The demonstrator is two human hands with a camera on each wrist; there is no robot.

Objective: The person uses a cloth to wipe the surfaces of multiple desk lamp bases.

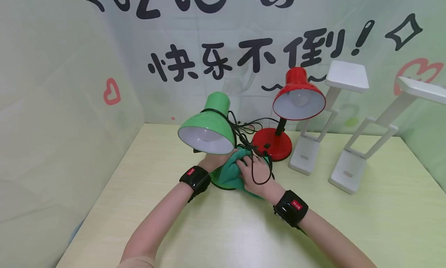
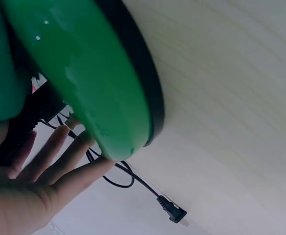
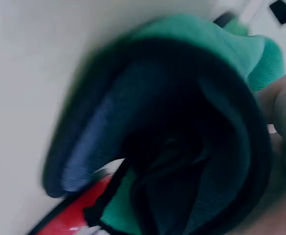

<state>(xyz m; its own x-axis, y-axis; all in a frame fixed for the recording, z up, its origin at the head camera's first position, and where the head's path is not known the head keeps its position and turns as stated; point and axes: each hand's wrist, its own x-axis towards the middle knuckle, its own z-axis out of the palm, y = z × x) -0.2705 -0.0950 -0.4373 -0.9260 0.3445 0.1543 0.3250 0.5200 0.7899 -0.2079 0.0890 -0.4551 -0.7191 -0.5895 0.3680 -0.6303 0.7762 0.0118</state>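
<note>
A green desk lamp (image 1: 208, 130) stands at the middle of the table, its shade tilted towards me and a black cord looped round it. My left hand (image 1: 216, 162) grips the lamp low at its black stem, partly hidden beneath the shade. In the left wrist view its fingers (image 2: 72, 156) reach the edge of the glossy green base (image 2: 91, 78). With my right hand (image 1: 257, 177) I hold a teal cloth (image 1: 231, 173) against the base. The cloth (image 3: 191, 32) is bunched and folded in the right wrist view. A cord loop hangs over the right hand.
Close behind on the right stands a red desk lamp (image 1: 275, 144). Two white folding lamps (image 1: 306, 153) (image 1: 348, 171) are farther right. Tangled black cord (image 1: 244, 138) lies between the green and red lamps. A plug (image 2: 172, 209) shows in the left wrist view. A printed backdrop (image 1: 195, 82) rises behind the table.
</note>
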